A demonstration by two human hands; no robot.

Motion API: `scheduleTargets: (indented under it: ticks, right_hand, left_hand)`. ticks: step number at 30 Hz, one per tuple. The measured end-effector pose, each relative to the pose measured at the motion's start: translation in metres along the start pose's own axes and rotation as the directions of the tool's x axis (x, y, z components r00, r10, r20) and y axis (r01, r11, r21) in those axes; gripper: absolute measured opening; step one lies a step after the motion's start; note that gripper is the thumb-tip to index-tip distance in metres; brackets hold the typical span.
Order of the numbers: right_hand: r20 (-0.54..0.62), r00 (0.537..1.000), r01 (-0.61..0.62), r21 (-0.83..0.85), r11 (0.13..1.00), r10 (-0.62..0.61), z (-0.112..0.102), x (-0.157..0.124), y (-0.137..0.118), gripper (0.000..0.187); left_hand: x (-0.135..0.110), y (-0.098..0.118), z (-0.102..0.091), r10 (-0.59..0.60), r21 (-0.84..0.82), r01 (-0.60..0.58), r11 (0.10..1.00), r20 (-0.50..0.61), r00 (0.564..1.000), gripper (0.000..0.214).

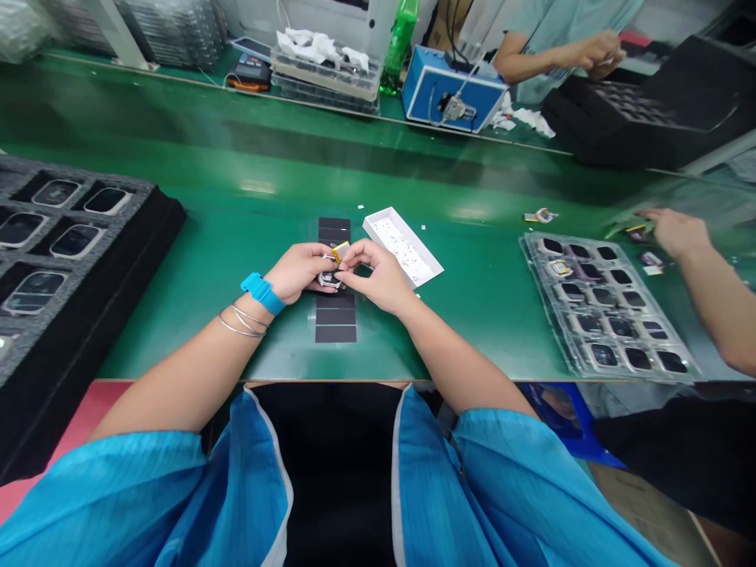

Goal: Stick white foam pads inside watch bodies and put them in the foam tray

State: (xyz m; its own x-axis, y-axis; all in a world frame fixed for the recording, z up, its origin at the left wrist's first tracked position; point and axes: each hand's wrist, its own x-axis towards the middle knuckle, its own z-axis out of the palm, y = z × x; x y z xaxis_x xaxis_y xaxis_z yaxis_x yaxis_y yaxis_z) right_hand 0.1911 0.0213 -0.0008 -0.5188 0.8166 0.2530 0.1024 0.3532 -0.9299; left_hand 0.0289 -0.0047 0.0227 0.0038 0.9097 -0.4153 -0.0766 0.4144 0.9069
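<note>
My left hand point(301, 272) and my right hand point(378, 276) meet over the green bench, both pinching a small silver device point(328, 277) with a yellow piece point(340, 251) on top. The left fingers curl round its left side, the right thumb and forefinger grip its right side. Under the hands lies a strip of dark rectangular pads point(335, 315). A blue band and thin bangles are on my left wrist.
A white shallow tray point(402, 246) lies just right of my hands. A black foam tray of devices point(64, 244) fills the left. A clear blister tray point(605, 303) sits right, beside a co-worker's hand point(676, 231). A blue box point(449, 87), a bottle and another person are beyond.
</note>
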Motion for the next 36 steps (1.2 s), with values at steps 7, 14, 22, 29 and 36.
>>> scheduleTargets:
  ticks: [7, 14, 22, 29, 36]
  right_hand:
    - [-0.001, 0.999, 0.045, -0.106, 0.993, -0.046, 0.005, -0.003, 0.001, 0.017]
    - [-0.208, 0.968, 0.022, -0.48, 0.877, -0.139, 0.013, -0.007, -0.006, 0.024]
    - [-0.198, 0.966, -0.157, 0.058, 0.986, 0.165, 0.0, 0.007, 0.019, 0.035]
    - [-0.29, 0.951, 0.029, -0.271, 0.962, -0.11, 0.002, 0.0, 0.004, 0.013]
    - [-0.152, 0.945, 0.161, -0.555, 0.816, -0.29, 0.005, -0.004, 0.001, 0.014]
  left_hand:
    - [0.0, 0.0, 0.001, -0.001, -0.014, 0.001, 1.0, -0.006, 1.0, 0.01]
    - [0.0, -0.004, 0.002, 0.04, -0.111, -0.046, 0.993, -0.058, 0.998, 0.01]
    - [-0.002, -0.005, 0.003, 0.035, -0.163, -0.019, 0.986, 0.1, 0.994, 0.017]
    - [0.001, -0.011, 0.002, 0.088, -0.162, -0.066, 0.985, 0.132, 0.987, 0.034]
    - [0.001, -0.007, 0.002, 0.001, -0.262, 0.017, 0.965, 0.065, 0.998, 0.021]
